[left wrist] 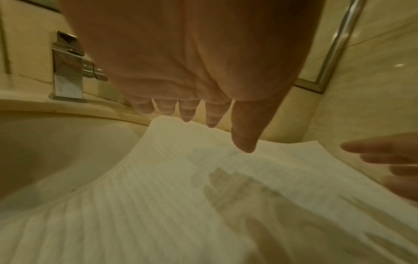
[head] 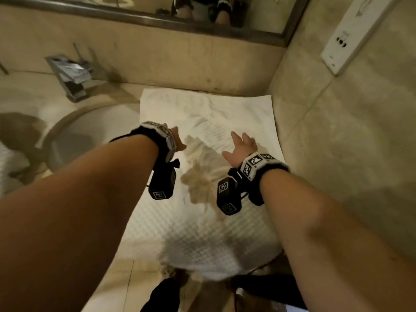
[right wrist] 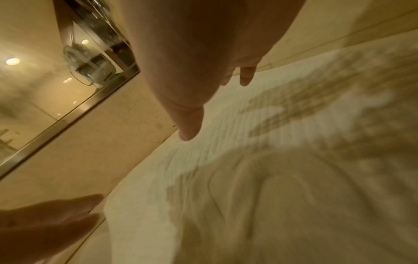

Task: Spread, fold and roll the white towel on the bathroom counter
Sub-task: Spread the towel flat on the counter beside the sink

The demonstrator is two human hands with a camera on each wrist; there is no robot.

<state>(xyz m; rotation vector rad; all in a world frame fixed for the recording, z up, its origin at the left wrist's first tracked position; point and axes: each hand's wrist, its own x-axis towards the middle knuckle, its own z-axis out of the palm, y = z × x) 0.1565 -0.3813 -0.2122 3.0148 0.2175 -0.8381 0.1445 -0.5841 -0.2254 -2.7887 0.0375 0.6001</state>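
The white waffle-weave towel point(head: 202, 221) lies spread flat on the bathroom counter, its far edge near the back wall and its near end hanging over the counter's front edge. Both my hands hover above its middle with fingers straight, casting shadows on the cloth. My left hand point(head: 177, 140) is over the towel's left half, seen from the left wrist view point(left wrist: 203, 114) with fingers spread above the towel point(left wrist: 158, 196). My right hand point(head: 242, 146) is over the right half, palm down point(right wrist: 214, 100) above the towel point(right wrist: 271, 178). Neither hand holds anything.
A round sink point(head: 74, 140) sits left of the towel, with a square chrome faucet point(head: 72, 75) behind it. A mirror point(head: 157, 10) runs along the back wall. The side wall at the right carries a white socket panel point(head: 349, 39). Another white cloth point(head: 9, 163) lies at far left.
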